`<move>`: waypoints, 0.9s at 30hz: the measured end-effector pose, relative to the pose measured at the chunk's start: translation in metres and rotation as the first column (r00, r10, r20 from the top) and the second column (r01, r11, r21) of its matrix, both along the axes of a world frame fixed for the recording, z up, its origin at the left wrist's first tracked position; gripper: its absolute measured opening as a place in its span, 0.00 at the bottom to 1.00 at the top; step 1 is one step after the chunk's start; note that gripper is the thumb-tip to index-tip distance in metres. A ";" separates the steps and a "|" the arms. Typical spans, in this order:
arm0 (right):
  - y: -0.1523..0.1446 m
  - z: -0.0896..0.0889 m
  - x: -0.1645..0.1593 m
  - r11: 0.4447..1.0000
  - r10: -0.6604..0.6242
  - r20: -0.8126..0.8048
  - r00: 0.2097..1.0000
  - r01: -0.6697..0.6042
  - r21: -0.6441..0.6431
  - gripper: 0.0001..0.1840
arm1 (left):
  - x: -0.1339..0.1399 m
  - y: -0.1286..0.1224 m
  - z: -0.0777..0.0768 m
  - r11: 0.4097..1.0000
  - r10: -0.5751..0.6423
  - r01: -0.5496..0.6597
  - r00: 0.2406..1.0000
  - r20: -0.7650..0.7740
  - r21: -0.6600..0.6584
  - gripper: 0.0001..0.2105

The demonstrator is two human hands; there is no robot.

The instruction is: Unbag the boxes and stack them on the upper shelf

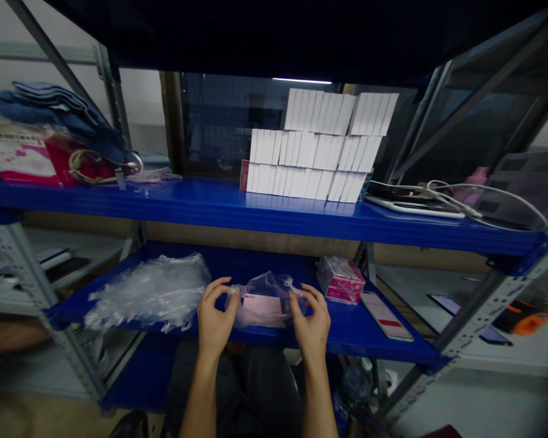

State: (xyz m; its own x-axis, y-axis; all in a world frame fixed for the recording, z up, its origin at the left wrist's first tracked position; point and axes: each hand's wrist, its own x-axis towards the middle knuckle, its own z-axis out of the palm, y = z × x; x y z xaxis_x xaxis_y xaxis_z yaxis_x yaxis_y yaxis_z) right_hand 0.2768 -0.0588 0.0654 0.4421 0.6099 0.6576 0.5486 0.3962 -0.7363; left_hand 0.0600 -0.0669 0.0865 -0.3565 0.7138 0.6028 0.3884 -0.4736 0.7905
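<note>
A clear plastic bag (267,283) is stretched between my two hands over the lower blue shelf. Inside or behind its film lies a small pale pink box (262,309). At the bag's left corner, my left hand (217,313) pinches the plastic between thumb and fingers. My right hand (311,316) grips the opposite corner the same way. Just left of my left hand is a heap of clear plastic bags (158,289). To the right of my right hand sit pink boxes in clear wrap (341,281), beside a phone (386,314) with a lit screen.
Stacked white boxes (308,164) stand on the upper blue shelf (201,201). A device with white cables (415,207) is at its right. Blue folded cloth (59,112) rests on a pink-and-white box (25,158) at its left. Metal posts flank the shelves. Another person's arm (11,336) shows at far left.
</note>
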 end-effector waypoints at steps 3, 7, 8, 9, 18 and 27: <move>-0.008 0.017 -0.002 0.994 0.112 0.017 0.994 -0.113 0.014 0.15 | 0.007 -0.004 0.006 0.997 -0.075 0.074 0.993 0.091 0.013 0.14; -0.021 0.035 -0.007 0.985 0.168 0.066 0.984 -0.169 0.013 0.13 | 0.017 -0.004 0.005 0.979 -0.197 0.205 0.917 0.347 0.016 0.12; -0.025 0.038 -0.008 0.982 0.186 0.080 0.979 -0.188 0.019 0.12 | 0.019 -0.005 0.006 0.964 -0.253 0.266 0.876 0.410 0.027 0.11; -0.028 0.042 -0.009 0.978 0.206 0.093 0.974 -0.209 0.027 0.11 | 0.020 -0.007 0.007 0.943 -0.312 0.332 0.832 0.458 0.040 0.11; -0.057 0.076 -0.021 0.895 0.434 0.233 0.870 -0.445 -0.007 0.07 | 0.040 -0.025 0.024 0.773 -0.559 0.635 0.684 0.469 -0.006 0.22; -0.058 0.074 -0.023 0.790 0.607 0.131 0.784 -0.577 -0.209 0.09 | 0.039 -0.034 0.008 0.445 -0.725 0.840 0.542 0.425 -0.311 0.27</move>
State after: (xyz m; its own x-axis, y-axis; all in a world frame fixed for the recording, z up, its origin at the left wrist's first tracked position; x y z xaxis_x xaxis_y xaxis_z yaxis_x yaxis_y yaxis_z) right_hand 0.2537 -0.1168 0.1391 -0.1569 0.8083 0.5675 0.3715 0.5807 -0.7244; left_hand 0.0993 -0.1005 0.0945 0.4279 0.8931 0.1391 -0.1584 -0.0774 0.9843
